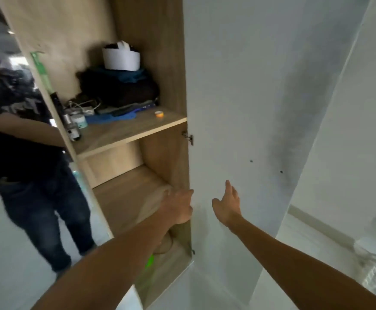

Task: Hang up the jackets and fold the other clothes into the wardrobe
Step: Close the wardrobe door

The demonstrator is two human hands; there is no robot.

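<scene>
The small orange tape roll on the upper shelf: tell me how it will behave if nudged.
The orange tape roll looks small, so probably light. It lies flat near the shelf front edge, so a nudge would likely slide it; tipped on edge, it might roll off.

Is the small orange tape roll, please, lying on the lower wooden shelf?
No, the small orange tape roll lies on the upper wooden shelf.

Both hands out at the open wardrobe (pixel 155 52): left hand (pixel 178 206) resting on a beige folded garment (pixel 153 204) on the lower shelf (pixel 120 198), right hand (pixel 228 203) spread flat toward the white door (pixel 238 97). Upper shelf (pixel 124 133) carries dark folded clothes (pixel 120 90). A second person (pixel 26 142) stands left.
</scene>
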